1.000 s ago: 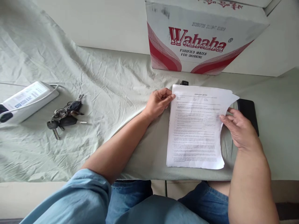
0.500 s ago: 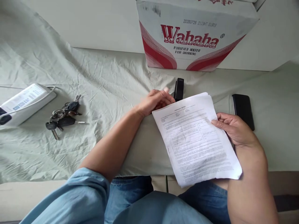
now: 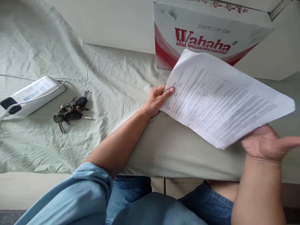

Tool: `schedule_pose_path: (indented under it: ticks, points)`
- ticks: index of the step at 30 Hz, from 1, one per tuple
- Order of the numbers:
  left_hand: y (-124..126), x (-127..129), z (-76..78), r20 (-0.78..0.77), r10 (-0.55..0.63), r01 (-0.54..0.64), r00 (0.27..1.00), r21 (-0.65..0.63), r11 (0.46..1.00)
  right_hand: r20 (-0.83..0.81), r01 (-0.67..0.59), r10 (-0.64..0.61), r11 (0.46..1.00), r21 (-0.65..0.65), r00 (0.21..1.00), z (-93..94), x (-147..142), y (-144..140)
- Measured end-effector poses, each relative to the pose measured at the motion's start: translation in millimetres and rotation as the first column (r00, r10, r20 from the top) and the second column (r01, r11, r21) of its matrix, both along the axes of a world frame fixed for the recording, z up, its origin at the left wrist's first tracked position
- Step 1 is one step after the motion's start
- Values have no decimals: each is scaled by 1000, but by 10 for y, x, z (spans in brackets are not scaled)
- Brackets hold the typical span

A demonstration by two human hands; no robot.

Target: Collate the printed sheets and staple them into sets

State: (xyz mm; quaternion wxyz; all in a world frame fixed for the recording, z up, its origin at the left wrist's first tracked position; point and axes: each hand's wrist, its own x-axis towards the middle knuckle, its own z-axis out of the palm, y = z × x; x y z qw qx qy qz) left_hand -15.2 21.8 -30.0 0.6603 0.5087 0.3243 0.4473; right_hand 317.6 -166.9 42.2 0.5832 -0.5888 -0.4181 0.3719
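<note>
The printed sheets of paper (image 3: 220,100) are raised over the table, turned sideways so the heading lies at the left. My left hand (image 3: 156,99) pinches their heading end, thumb on top and fingers behind. At the opposite end, my right hand (image 3: 263,143) is palm up under the lower right edge. Its thumb stretches out to the right, while its fingers are partly hidden beneath the paper. Whether the right fingers touch the sheets I cannot tell. The black stapler and the phone seen earlier are hidden behind the paper.
A Wahaha water carton (image 3: 211,28) stands at the back, partly covered by the paper. Left on the wrinkled tablecloth (image 3: 112,81) lie a bunch of keys (image 3: 72,111) and a white box-shaped device (image 3: 35,93) with a cord.
The sheets have been turned counterclockwise and lifted up and right. My left hand has taken hold of the heading end. My right hand has let go of the side edge and opened palm up.
</note>
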Motion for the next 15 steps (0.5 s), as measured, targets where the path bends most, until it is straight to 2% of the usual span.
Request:
schedule_pose_path:
  ticks: [1,3,5,7,11,15]
  points:
    - [-3,6,-2,1,0,0,1000,18,1000,-20,-19,19,999,-29,1000,-7,-39,39]
    - [-1,-8,6,6,-13,13,1000,48,999,-21,52,-53,998,-32,998,-17,-111,100]
    - [15,-54,22,21,-37,36,999,68,997,12,134,-135,988,73,991,-22,-140,118]
    - [39,-115,36,9,-91,90,996,91,992,31,145,-153,975,170,988,-31,-121,87]
    - [57,-217,54,-210,-207,242,955,158,957,102,151,-162,983,105,982,-88,-51,-52]
    - [51,-265,95,-393,-206,275,896,127,953,81,220,-225,973,64,971,-121,-69,-132]
